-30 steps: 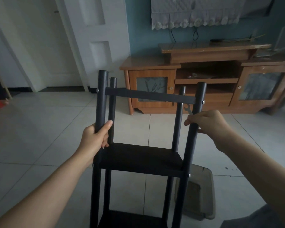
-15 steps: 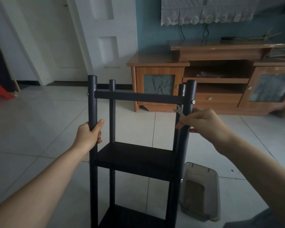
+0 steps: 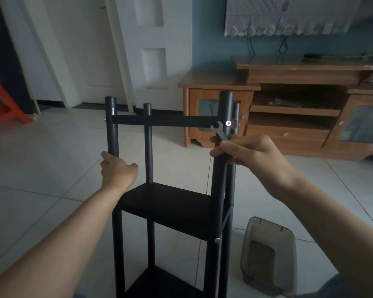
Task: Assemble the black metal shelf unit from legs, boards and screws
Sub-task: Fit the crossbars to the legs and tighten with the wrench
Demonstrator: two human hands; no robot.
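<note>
While the black shelf unit (image 3: 172,203) stands upright on the tiled floor (image 3: 52,168) at the centre of the frame, both hands work at its upper part. Left hand (image 3: 117,172), centre left: fingers curled round the front left leg (image 3: 113,134), gripping it just above the upper shelf board (image 3: 170,201). Right hand (image 3: 252,153), centre right: fingers closed on a small flat wrench (image 3: 220,132), which it holds against the front right leg (image 3: 223,160); the open head of the wrench lies just beside the screw (image 3: 228,123) that fastens the top crossbar (image 3: 164,121) to that leg, though contact with the screw cannot be confirmed. A second screw (image 3: 217,240) shows lower on the same leg, below the board. A lower board (image 3: 166,284) appears at the bottom centre. Lower right: a translucent grey plastic tray (image 3: 267,254) lying on the floor near the unit. Upper right: a wooden TV cabinet (image 3: 289,100) against a blue wall. Far left: a red plastic stool (image 3: 2,104), partly cut off by the frame edge
</note>
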